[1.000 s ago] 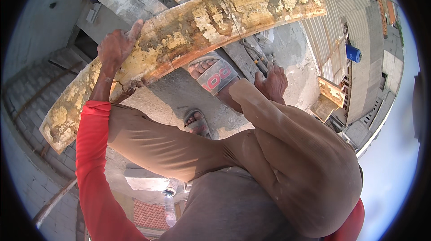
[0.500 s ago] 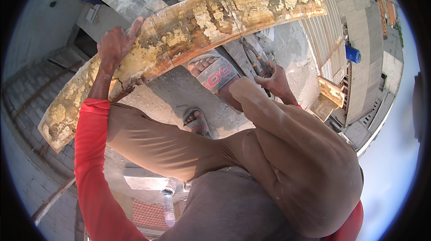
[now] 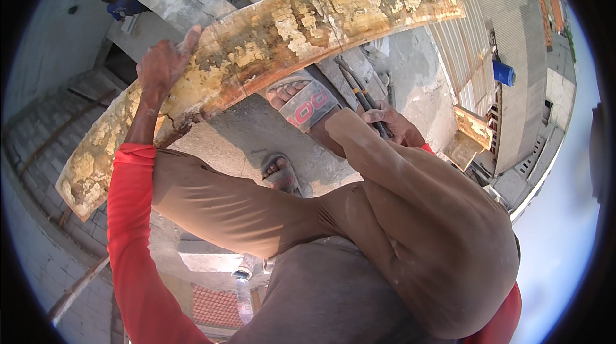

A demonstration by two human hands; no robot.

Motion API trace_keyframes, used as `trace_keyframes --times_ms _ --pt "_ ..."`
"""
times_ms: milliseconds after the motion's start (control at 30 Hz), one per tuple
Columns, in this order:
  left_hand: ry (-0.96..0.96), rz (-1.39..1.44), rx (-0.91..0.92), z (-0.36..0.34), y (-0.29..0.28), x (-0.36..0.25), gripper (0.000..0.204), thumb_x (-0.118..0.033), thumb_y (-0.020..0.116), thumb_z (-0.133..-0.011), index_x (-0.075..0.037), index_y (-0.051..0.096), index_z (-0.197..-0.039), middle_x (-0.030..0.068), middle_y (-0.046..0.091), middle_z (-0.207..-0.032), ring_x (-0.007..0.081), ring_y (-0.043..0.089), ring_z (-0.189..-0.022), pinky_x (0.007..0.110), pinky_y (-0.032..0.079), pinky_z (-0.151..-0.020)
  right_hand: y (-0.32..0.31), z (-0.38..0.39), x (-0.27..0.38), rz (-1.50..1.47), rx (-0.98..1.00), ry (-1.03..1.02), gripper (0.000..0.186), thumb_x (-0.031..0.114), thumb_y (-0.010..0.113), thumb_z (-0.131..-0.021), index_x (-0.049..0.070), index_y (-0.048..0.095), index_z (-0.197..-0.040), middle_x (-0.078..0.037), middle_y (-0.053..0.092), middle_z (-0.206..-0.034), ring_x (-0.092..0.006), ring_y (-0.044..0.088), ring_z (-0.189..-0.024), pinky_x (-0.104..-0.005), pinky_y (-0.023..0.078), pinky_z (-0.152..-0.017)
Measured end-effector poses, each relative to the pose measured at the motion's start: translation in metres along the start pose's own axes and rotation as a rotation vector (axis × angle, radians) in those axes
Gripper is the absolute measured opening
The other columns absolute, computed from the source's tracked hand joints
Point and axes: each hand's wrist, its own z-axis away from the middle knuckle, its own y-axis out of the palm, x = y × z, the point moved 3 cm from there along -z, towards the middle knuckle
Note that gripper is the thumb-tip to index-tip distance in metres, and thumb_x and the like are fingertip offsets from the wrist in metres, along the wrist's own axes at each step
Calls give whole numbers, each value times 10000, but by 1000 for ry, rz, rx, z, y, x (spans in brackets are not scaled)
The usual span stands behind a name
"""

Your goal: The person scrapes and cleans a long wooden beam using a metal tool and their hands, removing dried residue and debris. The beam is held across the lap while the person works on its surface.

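Observation:
A long weathered wooden plank [image 3: 276, 42], crusted with flaking yellowish mortar, runs from the lower left to the upper right. My left hand [image 3: 165, 65] grips it by its far edge on the left part. Right of my sandalled foot, my right hand [image 3: 388, 119] is closed around the handles of dark pincers [image 3: 359, 89] with yellow bands. The pincers' head points up and left, just under the plank's near edge. Their handles lie close together, and the ends are partly hidden by my hand and knee.
A ledge edge and grey concrete floor [image 3: 237, 139] lie beneath my feet. A wooden box [image 3: 471, 135] stands at right, near corrugated roofing [image 3: 443, 42] and a blue drum [image 3: 504, 73]. A clear bottle [image 3: 244, 299] is below. A person in blue [image 3: 125, 5] is far at upper left.
The pincers' handles have come closer together in my right hand, which has shifted slightly down. The plank and my left hand have barely moved. More of the person in blue shows.

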Motion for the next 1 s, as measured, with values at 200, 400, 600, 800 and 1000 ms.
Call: trace_keyframes --times_ms 200,400,600,800,1000 --pt "0 -3 49 -1 -3 0 1115 -977 324 -938 15 811 -1092 341 771 -1027 507 747 -1078 574 542 -989 -22 23 -13 589 -383 -213 299 125 904 -827 63 669 -1001 18 630 -712 -92 573 -653 -300 431 -602" --pt "-1 10 -37 -1 -1 0 1110 -975 376 -930 38 809 -1067 326 778 -1069 496 746 -1096 586 545 -967 -66 89 -71 410 -466 -300 230 244 819 -984 30 736 -1004 -66 737 -776 -146 652 -679 -326 499 -647" --pt "-26 29 24 -4 -1 -3 1126 -982 390 -918 49 799 -1112 319 783 -1084 479 746 -1120 568 540 -1003 -56 127 -108 669 -649 -211 260 275 790 -1011 17 761 -1028 -108 765 -827 -177 691 -712 -336 528 -679" --pt "21 125 28 -4 -2 3 1126 -976 419 -914 70 797 -1091 309 788 -1058 451 776 -1043 574 573 -926 -40 104 -65 1109 -761 -288 304 306 762 -1038 4 787 -1053 -151 793 -878 -207 729 -744 -346 558 -712" --pt "60 250 63 3 -4 15 929 -914 572 -889 -48 839 -1096 205 806 -987 413 769 -1046 539 570 -971 -28 -5 100 1273 -609 -709 369 315 677 -1115 -29 789 -1190 -141 761 -896 -152 645 -802 -346 557 -789"
